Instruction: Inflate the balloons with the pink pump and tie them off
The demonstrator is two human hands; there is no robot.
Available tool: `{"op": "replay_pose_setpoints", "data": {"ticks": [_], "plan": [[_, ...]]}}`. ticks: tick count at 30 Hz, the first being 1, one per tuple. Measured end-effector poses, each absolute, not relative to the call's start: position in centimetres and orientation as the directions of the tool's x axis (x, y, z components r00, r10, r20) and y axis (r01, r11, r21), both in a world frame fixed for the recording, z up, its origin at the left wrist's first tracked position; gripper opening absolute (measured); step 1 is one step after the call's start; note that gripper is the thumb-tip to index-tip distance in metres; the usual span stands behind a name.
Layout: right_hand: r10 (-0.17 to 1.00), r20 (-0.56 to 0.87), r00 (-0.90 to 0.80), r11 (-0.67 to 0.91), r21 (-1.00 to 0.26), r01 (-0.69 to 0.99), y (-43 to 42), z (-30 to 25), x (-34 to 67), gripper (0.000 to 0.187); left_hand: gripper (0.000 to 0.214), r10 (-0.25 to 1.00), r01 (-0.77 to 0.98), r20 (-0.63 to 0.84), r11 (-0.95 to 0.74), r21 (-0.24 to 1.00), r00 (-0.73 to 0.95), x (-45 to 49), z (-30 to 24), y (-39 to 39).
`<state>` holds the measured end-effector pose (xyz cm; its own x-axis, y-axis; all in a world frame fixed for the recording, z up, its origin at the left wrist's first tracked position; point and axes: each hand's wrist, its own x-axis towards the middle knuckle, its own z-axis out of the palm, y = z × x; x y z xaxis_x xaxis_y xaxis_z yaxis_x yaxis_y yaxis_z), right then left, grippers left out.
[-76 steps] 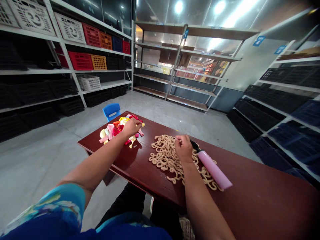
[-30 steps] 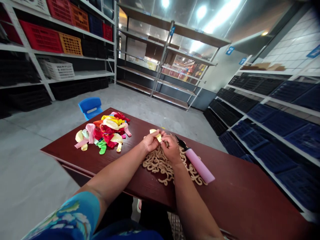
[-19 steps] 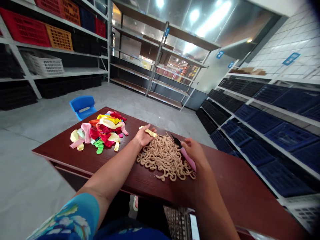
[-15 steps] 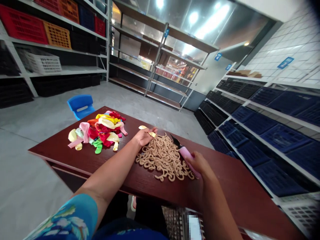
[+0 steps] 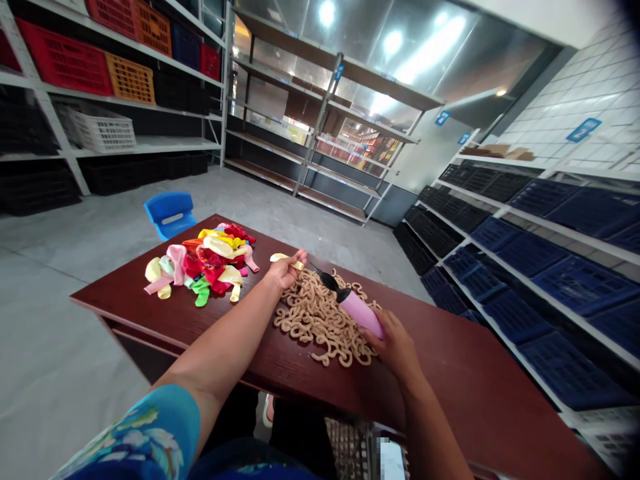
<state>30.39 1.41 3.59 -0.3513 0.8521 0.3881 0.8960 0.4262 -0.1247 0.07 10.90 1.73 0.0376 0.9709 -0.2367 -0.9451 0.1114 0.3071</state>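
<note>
My left hand (image 5: 287,271) pinches a limp yellow balloon (image 5: 281,258) at the far edge of a heap of beige curly clips (image 5: 315,320). My right hand (image 5: 395,345) grips the lower end of a pink hand pump (image 5: 359,312), lifted off the table with its black nozzle (image 5: 325,280) pointing toward the balloon. A pile of several coloured balloons (image 5: 207,264) lies on the dark red table (image 5: 240,337), left of my left hand.
A small blue chair (image 5: 169,213) stands on the grey floor beyond the table's far left corner. Shelving with red, orange, white and black crates (image 5: 100,73) lines the left wall; dark blue crates (image 5: 540,253) fill racks on the right.
My left hand took a yellow balloon from the coloured pile and brought it to the clip heap. My right hand left the clips, grasped the pink pump and raised it toward the balloon.
</note>
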Motion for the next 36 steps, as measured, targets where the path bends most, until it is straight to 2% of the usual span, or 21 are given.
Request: {"op": "replay_pose_setpoints", "data": {"ticks": [5, 12, 19, 22, 29, 34, 36], "plan": [[0.826, 0.397, -0.4, 0.453, -0.047, 0.89, 1.4, 3.5, 30.0, 0.05, 0.04, 0.968, -0.942, -0.25, 0.114, 0.315, 0.033, 0.0, 2.5, 10.5], [0.831, 0.389, -0.397, 0.443, -0.033, 0.896, 1.7, 3.2, 29.8, 0.051, 0.032, 0.966, -0.915, -0.255, 0.135, 0.379, 0.037, 0.3, 2.8, 10.2], [0.828, 0.388, -0.405, 0.454, -0.039, 0.89, 1.7, 3.3, 29.3, 0.051, 0.031, 0.976, -0.811, -0.211, 0.08, 0.58, -0.055, 1.3, 2.5, 10.1], [0.825, 0.398, -0.401, 0.45, -0.034, 0.892, 1.8, 3.4, 28.7, 0.049, 0.028, 0.976, -0.787, -0.202, 0.059, 0.614, -0.085, 2.0, 2.4, 10.0], [0.811, 0.403, -0.424, 0.469, -0.015, 0.883, 2.4, 4.0, 26.9, 0.048, 0.022, 0.971, -0.853, -0.209, 0.008, 0.523, -0.119, 2.1, 2.5, 10.2], [0.812, 0.387, -0.437, 0.498, -0.067, 0.865, 2.9, 4.1, 25.6, 0.046, 0.005, 0.97, -0.916, -0.24, 0.135, 0.377, 0.044, 1.0, 3.0, 9.7], [0.81, 0.386, -0.441, 0.507, -0.083, 0.858, 3.1, 4.0, 25.3, 0.047, 0.011, 0.967, -0.932, -0.218, 0.195, 0.306, 0.13, 0.8, 3.3, 9.3]]}}
